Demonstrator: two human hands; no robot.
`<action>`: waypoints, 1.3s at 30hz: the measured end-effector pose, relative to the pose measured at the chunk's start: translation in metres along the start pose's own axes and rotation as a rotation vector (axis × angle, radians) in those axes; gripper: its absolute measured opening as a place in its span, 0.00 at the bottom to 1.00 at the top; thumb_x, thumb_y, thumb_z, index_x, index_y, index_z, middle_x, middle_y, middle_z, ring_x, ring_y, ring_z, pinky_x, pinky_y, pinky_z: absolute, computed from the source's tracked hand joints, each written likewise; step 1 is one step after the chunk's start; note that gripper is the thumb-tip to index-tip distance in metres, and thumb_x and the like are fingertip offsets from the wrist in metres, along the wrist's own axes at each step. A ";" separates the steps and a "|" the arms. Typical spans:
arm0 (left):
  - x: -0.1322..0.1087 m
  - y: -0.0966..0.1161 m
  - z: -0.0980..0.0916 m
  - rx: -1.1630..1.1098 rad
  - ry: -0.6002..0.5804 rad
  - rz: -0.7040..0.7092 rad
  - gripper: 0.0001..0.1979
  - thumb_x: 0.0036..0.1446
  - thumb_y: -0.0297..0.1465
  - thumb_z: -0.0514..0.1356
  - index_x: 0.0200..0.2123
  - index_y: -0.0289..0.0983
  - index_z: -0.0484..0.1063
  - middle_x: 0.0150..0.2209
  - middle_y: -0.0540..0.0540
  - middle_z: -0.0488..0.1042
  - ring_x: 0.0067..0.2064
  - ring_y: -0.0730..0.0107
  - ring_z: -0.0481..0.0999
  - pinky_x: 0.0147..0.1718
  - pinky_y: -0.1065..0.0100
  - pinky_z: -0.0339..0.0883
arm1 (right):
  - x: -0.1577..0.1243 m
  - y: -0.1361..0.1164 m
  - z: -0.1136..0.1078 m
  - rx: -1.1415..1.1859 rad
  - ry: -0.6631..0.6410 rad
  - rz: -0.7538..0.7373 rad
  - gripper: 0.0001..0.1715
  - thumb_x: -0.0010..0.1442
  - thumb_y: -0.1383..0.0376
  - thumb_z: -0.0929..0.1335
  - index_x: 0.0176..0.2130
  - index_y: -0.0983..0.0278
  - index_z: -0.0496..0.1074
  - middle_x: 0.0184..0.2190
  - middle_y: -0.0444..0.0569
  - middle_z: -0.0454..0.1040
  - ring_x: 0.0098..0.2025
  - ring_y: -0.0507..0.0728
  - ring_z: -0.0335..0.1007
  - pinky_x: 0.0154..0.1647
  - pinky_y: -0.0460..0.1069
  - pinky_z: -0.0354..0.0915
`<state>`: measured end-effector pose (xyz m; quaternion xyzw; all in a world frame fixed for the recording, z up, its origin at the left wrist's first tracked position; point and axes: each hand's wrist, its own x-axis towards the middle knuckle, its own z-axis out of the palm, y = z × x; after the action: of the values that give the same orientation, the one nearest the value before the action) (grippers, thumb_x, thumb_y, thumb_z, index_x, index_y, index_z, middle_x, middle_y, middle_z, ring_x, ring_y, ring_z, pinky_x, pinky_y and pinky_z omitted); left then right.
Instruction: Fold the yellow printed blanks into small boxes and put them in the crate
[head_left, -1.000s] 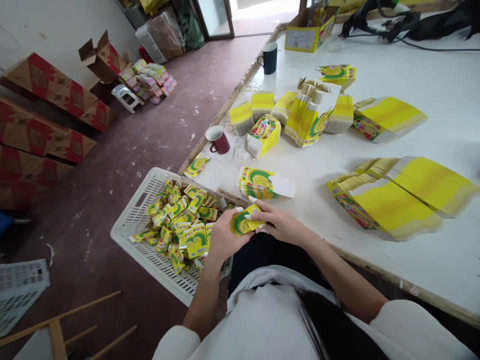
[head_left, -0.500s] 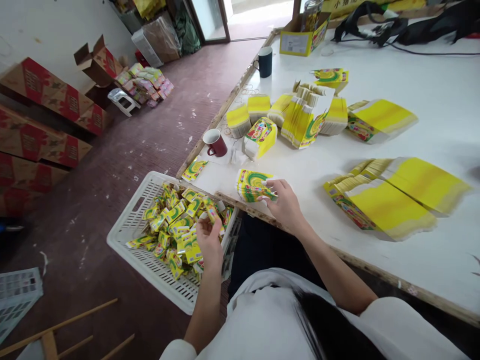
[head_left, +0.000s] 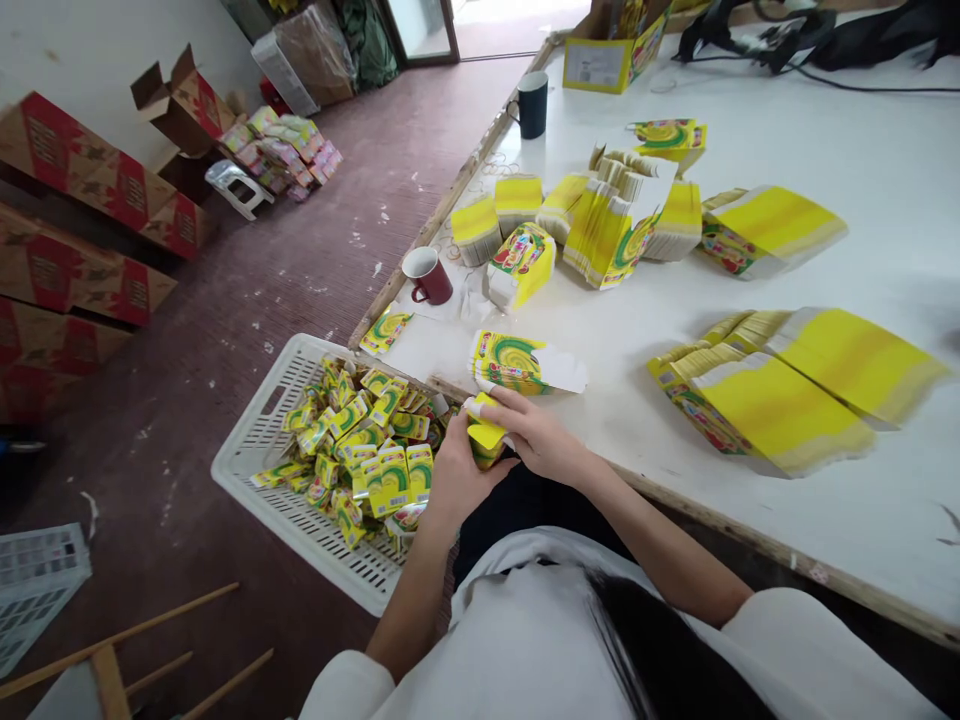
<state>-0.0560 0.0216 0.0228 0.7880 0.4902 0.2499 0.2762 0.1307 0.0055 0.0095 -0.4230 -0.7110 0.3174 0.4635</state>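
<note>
Between both hands, just off the table's front edge, is a small yellow carton (head_left: 487, 437) with its flaps standing up. My left hand (head_left: 459, 470) grips it from the left side, fingers wrapped round it. From the right, the fingers of my right hand (head_left: 536, 432) close on its top and flap. Beyond them on the table lies a small stack of flat printed cartons (head_left: 510, 362), with a white flap sticking out to the right. Left of my hands, a white plastic basket (head_left: 259, 515) holds a heap of folded yellow-green cartons (head_left: 364, 420).
Bundles of flat cartons (head_left: 780, 390) lie on the white table (head_left: 757, 135) at the right, more in the middle. A red mug (head_left: 429, 277) and a dark mug (head_left: 532, 105) stand near the left edge. Cardboard boxes (head_left: 97, 180) are stacked on the floor at left.
My left hand has come from over the basket to the table edge. My right hand has left the flat stack with a carton, and both hands now meet on it.
</note>
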 end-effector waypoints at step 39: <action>-0.092 -0.191 -0.019 0.651 -0.209 -0.734 0.46 0.55 0.56 0.62 0.70 0.38 0.58 0.76 0.34 0.40 0.74 0.28 0.42 0.67 0.36 0.50 | -0.012 -0.001 -0.006 0.040 -0.109 0.242 0.22 0.65 0.66 0.65 0.58 0.58 0.65 0.53 0.56 0.77 0.52 0.63 0.78 0.53 0.63 0.76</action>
<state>-0.2264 0.0122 -0.1045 0.6296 0.7574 -0.1102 0.1333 0.1382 -0.0051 0.0077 -0.4784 -0.6727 0.4074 0.3907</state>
